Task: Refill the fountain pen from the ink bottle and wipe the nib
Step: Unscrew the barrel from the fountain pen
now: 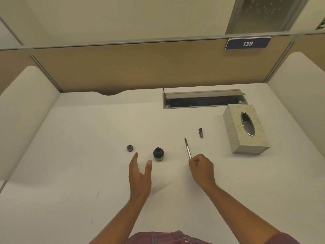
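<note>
The right hand (202, 169) pinches the light, slim fountain pen (187, 148) at its rear. The left hand (139, 173), fingers spread, nears the small open ink bottle (158, 154), probably glass and easy to tip.

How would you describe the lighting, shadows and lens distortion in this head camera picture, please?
Head view: warm yellowish light, soft and even; only a faint shadow on the desk between the left hand and right hand; wide-angle bending bows the partition rail; the fountain pen and ink bottle look slightly soft.
</note>
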`<state>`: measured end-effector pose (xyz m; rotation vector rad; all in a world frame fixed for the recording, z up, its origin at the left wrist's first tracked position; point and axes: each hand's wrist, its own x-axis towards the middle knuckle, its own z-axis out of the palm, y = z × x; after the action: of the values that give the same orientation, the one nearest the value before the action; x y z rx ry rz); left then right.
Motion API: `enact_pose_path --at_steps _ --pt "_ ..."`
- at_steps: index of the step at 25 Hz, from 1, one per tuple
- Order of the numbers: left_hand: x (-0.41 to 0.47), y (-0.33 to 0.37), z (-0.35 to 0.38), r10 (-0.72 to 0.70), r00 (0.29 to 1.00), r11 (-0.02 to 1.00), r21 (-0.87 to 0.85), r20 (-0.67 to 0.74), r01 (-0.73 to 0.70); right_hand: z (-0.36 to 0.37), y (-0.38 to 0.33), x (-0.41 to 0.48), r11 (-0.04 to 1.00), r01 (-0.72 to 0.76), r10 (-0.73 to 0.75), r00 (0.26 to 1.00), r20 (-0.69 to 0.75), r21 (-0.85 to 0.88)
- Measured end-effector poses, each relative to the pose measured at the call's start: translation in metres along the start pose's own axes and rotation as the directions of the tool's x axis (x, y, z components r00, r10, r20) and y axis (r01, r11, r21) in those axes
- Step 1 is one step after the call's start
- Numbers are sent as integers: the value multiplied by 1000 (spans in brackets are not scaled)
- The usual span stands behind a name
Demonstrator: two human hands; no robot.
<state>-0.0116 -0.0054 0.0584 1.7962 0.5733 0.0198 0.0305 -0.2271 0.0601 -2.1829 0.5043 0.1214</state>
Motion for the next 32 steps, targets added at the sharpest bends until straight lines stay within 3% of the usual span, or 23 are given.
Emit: enact_pose_path --at_steps 5,10,15,24,29,32 --pt "0 30 -5 -73 997 942 -328 -1 69 0 -32 -43 978 73 -86 995 59 193" --pt "4 43 0 -139 949 715 -634 283 294 5 -55 -69 962 162 -200 967 160 221" --pt "1 51 -1 -101 887 641 -652 451 405 5 -64 -76 971 173 -209 949 238 162" --pt "-1 55 -6 -59 862 654 -633 503 414 6 -64 -80 973 108 -168 936 309 201" --pt "-4 58 -4 -77 863 680 -607 499 411 1 -68 -83 936 -188 -15 825 565 299" --pt "-4 57 -4 -84 862 698 -588 499 409 -1 -67 -83 933 -196 -22 805 592 301"
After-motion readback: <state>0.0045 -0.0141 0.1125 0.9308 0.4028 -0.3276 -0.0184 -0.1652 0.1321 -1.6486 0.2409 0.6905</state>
